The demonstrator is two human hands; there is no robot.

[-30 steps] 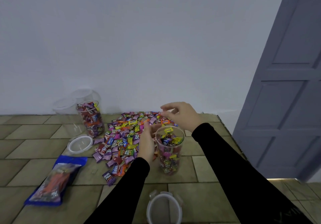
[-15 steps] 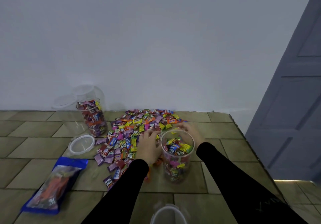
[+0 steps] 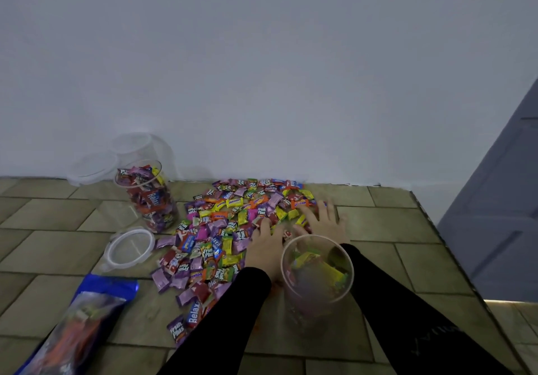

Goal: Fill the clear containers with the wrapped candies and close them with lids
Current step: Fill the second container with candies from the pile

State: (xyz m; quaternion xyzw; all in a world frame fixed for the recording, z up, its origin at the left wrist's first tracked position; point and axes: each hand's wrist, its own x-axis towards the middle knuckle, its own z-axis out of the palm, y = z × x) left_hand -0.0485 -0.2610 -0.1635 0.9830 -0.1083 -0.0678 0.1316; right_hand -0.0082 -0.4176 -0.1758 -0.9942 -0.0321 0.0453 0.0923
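A heap of wrapped candies [image 3: 230, 229] in many colours lies spread on the tiled surface. Just in front of it stands a clear container [image 3: 317, 278], open at the top and partly filled with candies. My left hand [image 3: 266, 248] rests flat on the candies to the left of this container. My right hand [image 3: 326, 220] lies with spread fingers on the candies behind it. A second clear container [image 3: 148, 197], full of candies and without a lid, stands at the back left. A loose lid [image 3: 131, 246] lies in front of that one.
Further clear containers and a lid [image 3: 96, 168] stand against the white wall at the back left. A blue candy bag [image 3: 78, 328] lies at the front left. The tiled surface [image 3: 407, 258] ends at the right, beside a grey door [image 3: 500, 200].
My right hand came down from above the near container onto the candies behind it. My left hand slid forward over the heap. The view tilted nearer, and the lid at the bottom edge left the picture.
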